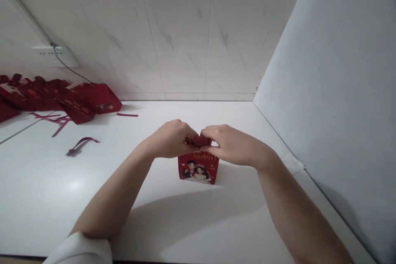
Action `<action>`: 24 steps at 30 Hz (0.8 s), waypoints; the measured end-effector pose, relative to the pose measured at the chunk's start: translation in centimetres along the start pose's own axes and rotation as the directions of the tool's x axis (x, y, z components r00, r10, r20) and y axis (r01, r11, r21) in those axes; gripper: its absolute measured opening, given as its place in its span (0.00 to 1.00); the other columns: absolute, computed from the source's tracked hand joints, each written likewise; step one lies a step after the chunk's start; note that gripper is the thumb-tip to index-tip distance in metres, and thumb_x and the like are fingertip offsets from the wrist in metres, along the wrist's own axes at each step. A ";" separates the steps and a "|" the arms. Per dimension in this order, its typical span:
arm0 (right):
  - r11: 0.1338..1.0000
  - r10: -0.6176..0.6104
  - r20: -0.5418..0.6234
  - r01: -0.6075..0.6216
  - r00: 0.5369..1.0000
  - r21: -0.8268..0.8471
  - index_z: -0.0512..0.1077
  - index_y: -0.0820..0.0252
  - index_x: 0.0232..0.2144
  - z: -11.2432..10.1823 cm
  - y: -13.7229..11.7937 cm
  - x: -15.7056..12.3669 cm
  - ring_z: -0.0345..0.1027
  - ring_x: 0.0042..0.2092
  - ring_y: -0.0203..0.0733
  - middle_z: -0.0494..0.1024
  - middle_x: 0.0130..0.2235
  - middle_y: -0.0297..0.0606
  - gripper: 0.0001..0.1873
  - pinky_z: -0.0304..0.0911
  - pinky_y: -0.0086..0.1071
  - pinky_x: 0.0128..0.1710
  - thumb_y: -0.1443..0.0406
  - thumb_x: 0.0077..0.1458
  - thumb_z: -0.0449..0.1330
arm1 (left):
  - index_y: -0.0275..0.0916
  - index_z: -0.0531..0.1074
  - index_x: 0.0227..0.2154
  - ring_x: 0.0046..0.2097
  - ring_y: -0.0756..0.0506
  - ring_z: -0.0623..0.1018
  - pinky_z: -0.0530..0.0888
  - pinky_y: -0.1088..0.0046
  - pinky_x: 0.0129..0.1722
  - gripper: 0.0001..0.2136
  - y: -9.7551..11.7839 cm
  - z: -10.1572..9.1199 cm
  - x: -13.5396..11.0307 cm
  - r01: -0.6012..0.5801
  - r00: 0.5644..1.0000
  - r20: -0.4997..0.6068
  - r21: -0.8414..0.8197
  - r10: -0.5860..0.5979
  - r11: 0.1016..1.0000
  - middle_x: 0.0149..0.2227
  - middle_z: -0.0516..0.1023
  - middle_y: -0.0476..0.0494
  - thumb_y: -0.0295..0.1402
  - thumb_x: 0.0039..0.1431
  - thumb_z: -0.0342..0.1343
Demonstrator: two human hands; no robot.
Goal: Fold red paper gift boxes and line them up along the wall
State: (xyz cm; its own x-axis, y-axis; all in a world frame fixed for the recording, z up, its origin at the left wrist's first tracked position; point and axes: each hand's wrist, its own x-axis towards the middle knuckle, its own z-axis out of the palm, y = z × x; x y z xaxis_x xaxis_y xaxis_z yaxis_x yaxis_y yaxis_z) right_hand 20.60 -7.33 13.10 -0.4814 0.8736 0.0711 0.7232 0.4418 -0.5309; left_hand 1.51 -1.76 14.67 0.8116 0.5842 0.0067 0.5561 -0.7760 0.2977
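Note:
A small red gift box (198, 170) with a cartoon couple printed on its front stands upright on the white table (185, 222). My left hand (171, 139) and my right hand (229, 144) meet over its top. Both have their fingers curled and pinched on the box's red top flaps, which are mostly hidden under the fingers.
At the far left lies a pile of flat red boxes (80, 101) with loose red ribbons (81, 143) in front of it. A wall socket with a cable (57, 55) sits on the tiled wall. A plain white wall (340, 90) closes the right side.

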 end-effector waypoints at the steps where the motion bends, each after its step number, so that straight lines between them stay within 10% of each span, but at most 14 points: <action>1: 1.000 0.003 -0.013 -0.003 1.000 -0.007 0.64 0.58 0.26 0.0 0.0 0.0 0.63 0.29 0.34 0.73 0.31 0.33 0.08 0.53 0.28 0.25 0.65 0.57 0.51 | 0.43 0.78 0.26 0.22 0.55 0.65 0.59 0.78 0.25 0.09 0.0 0.0 0.0 -0.002 1.000 -0.013 0.002 0.002 1.000 0.21 0.75 0.53 0.37 0.55 0.53; 24: 0.993 0.116 -0.177 -0.114 0.977 0.020 0.70 0.55 0.29 0.9 1.4 1.4 0.67 0.32 0.36 0.76 0.32 0.31 0.06 0.56 0.28 0.26 0.67 0.53 0.53 | 0.48 0.78 0.36 0.31 0.50 0.74 0.63 0.75 0.28 0.09 -0.6 0.5 0.6 0.101 0.990 -0.103 0.013 -0.099 0.995 0.32 0.80 0.52 0.35 0.56 0.54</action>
State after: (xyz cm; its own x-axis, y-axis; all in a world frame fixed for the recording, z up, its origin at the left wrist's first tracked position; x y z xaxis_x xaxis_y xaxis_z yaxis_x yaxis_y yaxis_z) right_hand 20.46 -5.70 11.68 -0.2991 0.9412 0.1571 0.7635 0.3348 -0.5523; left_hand 1.78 -1.08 13.99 0.7297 0.6796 0.0755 0.6374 -0.7160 0.2848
